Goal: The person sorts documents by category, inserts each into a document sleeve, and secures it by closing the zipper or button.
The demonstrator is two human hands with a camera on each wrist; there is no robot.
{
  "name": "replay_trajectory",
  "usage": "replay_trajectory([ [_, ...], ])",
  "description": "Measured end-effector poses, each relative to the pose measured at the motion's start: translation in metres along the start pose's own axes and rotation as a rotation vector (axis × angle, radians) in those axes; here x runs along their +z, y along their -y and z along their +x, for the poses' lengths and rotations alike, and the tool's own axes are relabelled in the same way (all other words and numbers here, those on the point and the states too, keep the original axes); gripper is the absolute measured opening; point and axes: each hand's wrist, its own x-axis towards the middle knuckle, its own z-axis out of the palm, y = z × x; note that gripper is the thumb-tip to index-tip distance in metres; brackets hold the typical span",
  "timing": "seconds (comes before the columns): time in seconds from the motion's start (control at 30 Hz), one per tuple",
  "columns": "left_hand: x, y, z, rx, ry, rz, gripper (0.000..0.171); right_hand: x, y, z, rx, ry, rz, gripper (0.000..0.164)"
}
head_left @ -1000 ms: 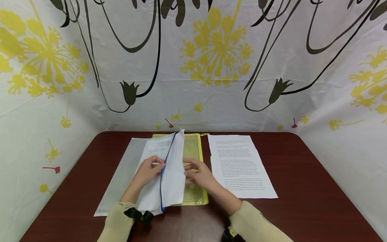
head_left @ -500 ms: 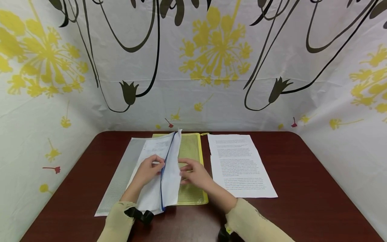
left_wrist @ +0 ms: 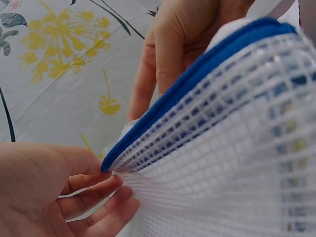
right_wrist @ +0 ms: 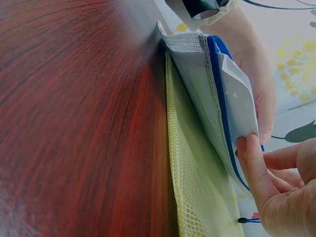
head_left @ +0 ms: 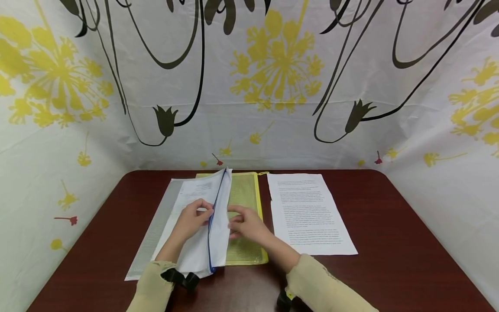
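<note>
A clear mesh zip pouch (head_left: 150, 242) with a blue zipper edge (left_wrist: 197, 69) lies towards the left, its right side lifted. My left hand (head_left: 192, 219) pinches that blue edge between thumb and fingers. White paper sheets (head_left: 221, 234) stick out of the pouch's opening on the right. My right hand (head_left: 247, 225) touches the outer edge of the sheets, fingertips against the paper in the right wrist view. Below them lies a yellow mesh pouch (head_left: 247, 251), partly covered. How far the sheets reach inside is partly hidden by the left hand.
A printed sheet of paper (head_left: 308, 216) lies flat to the right on the dark red-brown table (head_left: 397, 260). A yellow cord loop (head_left: 263, 173) sits at the yellow pouch's far corner. A white floral cloth (head_left: 273, 143) hangs behind the table.
My right hand has moved left, and the projecting sheets have slid left, further into the clear pouch. More of the yellow pouch shows. The left hand keeps its pinch in nearly the same place.
</note>
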Motion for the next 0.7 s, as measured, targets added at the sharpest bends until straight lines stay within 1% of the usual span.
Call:
replay_trajectory([
  [0.23,0.001,-0.001,-0.001,0.005,-0.006,-0.006,0.007,0.005,-0.002,0.001,0.023,0.009,0.013,0.05],
  [0.7,0.004,-0.005,-0.002,-0.002,0.004,-0.019,0.007,0.015,0.0,0.005,0.055,0.017,-0.028,0.052],
])
